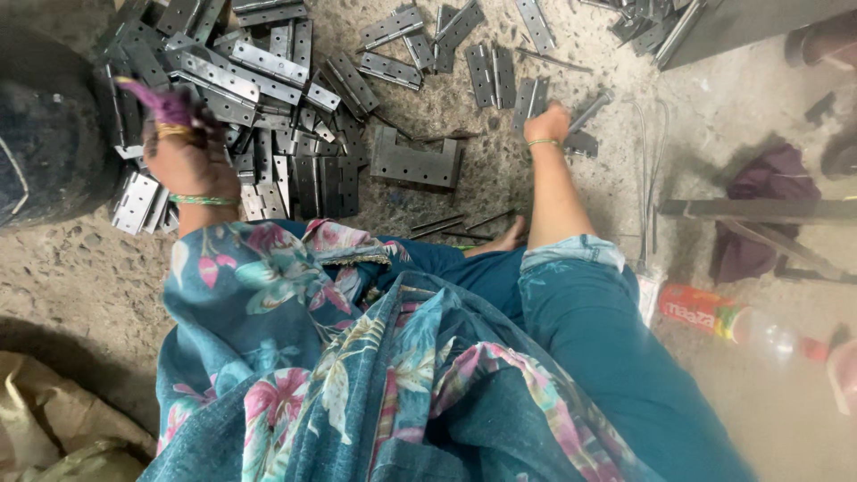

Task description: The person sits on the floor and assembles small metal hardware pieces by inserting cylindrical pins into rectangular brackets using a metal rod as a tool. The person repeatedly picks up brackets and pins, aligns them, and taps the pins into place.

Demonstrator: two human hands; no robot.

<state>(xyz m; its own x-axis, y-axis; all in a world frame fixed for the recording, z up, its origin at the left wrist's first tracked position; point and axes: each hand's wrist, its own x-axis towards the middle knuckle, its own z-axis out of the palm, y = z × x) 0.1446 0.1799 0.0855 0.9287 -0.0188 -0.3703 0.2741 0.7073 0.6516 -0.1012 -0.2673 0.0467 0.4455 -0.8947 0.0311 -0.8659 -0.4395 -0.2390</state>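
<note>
The left hand (189,152), fingertips wrapped in purple cloth, hovers over a heap of flat grey steel hinges (259,116); its grip is hard to make out. The right hand (547,123) closes around a thin metal pin (589,109) on the gritty concrete floor (71,268).

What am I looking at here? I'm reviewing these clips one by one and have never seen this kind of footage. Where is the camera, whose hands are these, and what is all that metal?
The single picture comes from a camera worn on a person's head, looking down, so you see their own lap in floral blue cloth, their legs and a bare foot. There is no machine. They sit on a dusty concrete floor. A pile of grey metal hinges lies in front. The left hand, its fingers wrapped in purple cloth, rests over the pile; what it grips is hidden. The right hand has its grip closed on a metal rod. A plastic bottle lies at the right.
</note>
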